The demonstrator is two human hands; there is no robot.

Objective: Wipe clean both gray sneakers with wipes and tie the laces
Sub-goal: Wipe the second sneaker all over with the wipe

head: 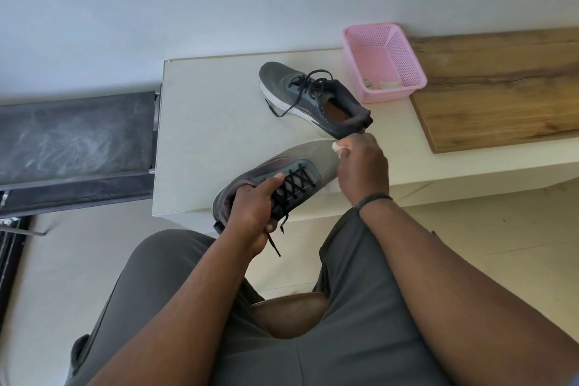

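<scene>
I hold one gray sneaker (291,163) in the air above the near edge of the white table (213,122). My left hand (255,213) grips it at the heel and collar, thumb by the black laces, whose loose ends dangle below. My right hand (363,166) pinches a small white wipe (338,147) against the sneaker's toe. The second gray sneaker (313,100) lies on the table farther back, its black laces loose and spilling over the white sole.
A pink plastic basket (383,63) with crumpled white wipes inside stands at the table's back right. A wooden board (501,88) lies to its right. A dark bench surface (75,141) sits left of the table. My knees are below the table edge.
</scene>
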